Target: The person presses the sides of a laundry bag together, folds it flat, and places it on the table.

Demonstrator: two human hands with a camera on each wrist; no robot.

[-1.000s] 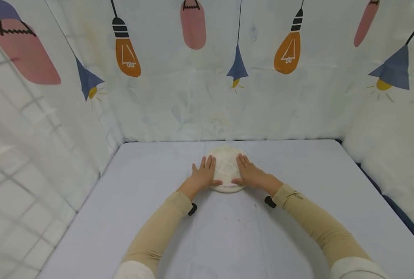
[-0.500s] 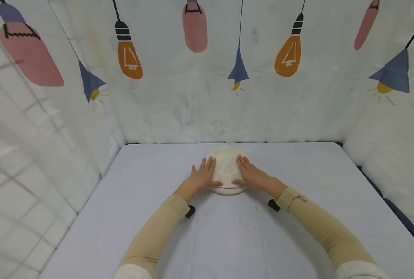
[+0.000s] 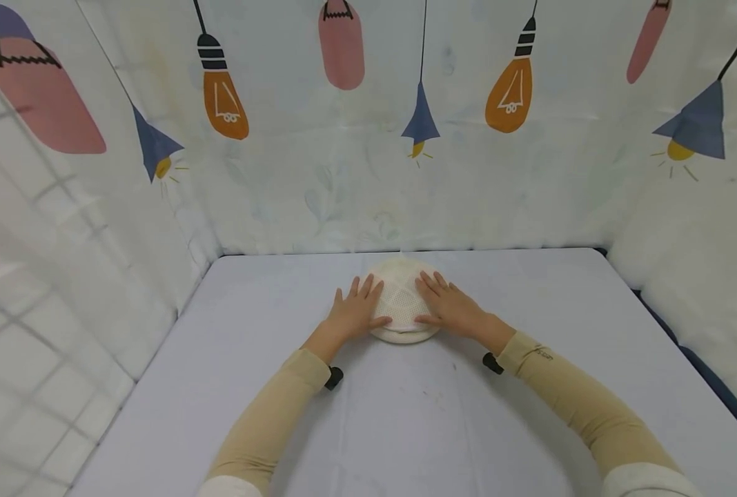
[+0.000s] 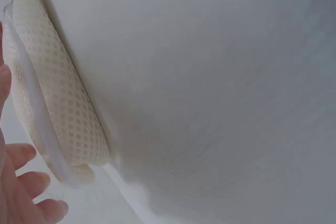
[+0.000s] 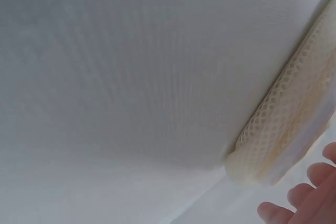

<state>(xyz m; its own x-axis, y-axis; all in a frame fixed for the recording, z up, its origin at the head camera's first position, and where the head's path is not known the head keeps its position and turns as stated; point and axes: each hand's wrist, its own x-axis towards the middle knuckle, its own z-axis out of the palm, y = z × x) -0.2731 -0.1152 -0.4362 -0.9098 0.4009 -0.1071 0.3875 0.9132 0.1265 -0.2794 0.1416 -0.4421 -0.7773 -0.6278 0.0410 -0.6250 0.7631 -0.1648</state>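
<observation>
A round, cream-coloured mesh item (image 3: 401,297) with a thick padded rim sits near the far edge of the table. My left hand (image 3: 350,316) lies at its left side, fingers spread and fairly straight, thumb along the near part. On the opposite side my right hand (image 3: 455,310) mirrors it, with fingertips over the top. In the left wrist view the mesh side (image 4: 65,87) shows rows of small holes and a pale smooth band above; the left fingertips overlap its end. The right wrist view shows the same mesh wall (image 5: 283,108) beside the right fingers (image 5: 317,174).
A white-covered table (image 3: 250,310) spreads around the hands, with a few small specks (image 3: 433,397) in front of the mesh item. Behind it hangs a pale curtain (image 3: 269,193) printed with lamps and bulbs, and more white cloth (image 3: 52,310) stands at the left.
Both hands have drawn slightly outward on the mesh item, their fingers spreading a little wider. The item stays in about the same place.
</observation>
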